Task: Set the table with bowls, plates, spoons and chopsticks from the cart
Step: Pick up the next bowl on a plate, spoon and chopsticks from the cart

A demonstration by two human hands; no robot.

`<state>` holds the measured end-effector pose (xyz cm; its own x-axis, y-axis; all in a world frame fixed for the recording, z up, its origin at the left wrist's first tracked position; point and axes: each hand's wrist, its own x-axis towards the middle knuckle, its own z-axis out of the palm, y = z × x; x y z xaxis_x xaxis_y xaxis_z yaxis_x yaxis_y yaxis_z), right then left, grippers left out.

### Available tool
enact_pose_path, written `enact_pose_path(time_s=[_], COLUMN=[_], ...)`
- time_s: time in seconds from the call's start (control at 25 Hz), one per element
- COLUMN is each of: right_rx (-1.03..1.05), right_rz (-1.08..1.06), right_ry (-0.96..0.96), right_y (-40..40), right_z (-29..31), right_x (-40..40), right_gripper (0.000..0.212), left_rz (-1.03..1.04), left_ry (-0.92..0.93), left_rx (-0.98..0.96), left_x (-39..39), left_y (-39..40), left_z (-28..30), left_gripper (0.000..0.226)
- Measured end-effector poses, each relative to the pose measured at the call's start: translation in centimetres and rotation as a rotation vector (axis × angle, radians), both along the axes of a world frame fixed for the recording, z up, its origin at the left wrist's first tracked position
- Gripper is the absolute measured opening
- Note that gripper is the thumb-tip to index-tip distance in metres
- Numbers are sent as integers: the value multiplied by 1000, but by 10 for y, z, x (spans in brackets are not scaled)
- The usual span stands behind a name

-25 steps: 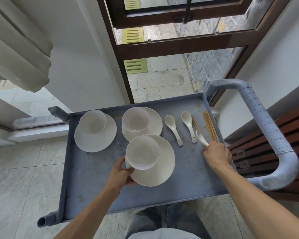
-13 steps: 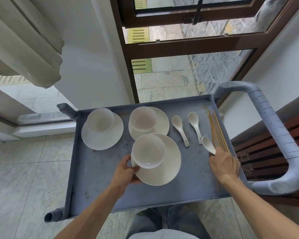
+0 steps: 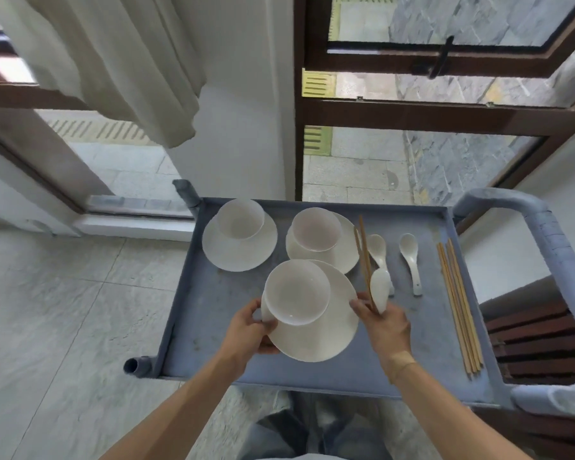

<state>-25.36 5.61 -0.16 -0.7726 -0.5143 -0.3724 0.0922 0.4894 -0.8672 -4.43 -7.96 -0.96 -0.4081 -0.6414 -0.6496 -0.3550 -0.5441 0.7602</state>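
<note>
While the left hand point(image 3: 251, 328) grips the nearest plate point(image 3: 316, 330) and its bowl point(image 3: 297, 291), the right hand point(image 3: 384, 322) clasps a spoon point(image 3: 380, 288) and chopsticks point(image 3: 364, 257) (first setting, seemingly). Toward twelve o'clock on the cart point(image 3: 200, 307), two settings wait; no table shows.

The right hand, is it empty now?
No, the right hand holds a white spoon and a pair of chopsticks.

Near plate point(image 3: 316, 336): left rim hidden under left hand point(image 3: 251, 330), part covered by its bowl point(image 3: 297, 292). Right hand point(image 3: 384, 327) hides the held spoon point(image 3: 380, 288) handle and chopsticks point(image 3: 364, 257) lower ends, perhaps a pair.
</note>
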Motion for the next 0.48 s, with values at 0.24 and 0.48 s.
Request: enact_pose_path(time_s=[0.24,0.48], right_rx=[-51,-15], right_rz=[176,473], right_ry=[-72,-45], right_y=[-24,-57], right_z=[8,20], right_x=[12,45], right_gripper=[19,21], left_rz=[255,570], left_ry=[-39,-28], left_rx=[-28,-51], left_x=[37,77], left_y=[40,89], left_z=[12,22], left_gripper=[33,27])
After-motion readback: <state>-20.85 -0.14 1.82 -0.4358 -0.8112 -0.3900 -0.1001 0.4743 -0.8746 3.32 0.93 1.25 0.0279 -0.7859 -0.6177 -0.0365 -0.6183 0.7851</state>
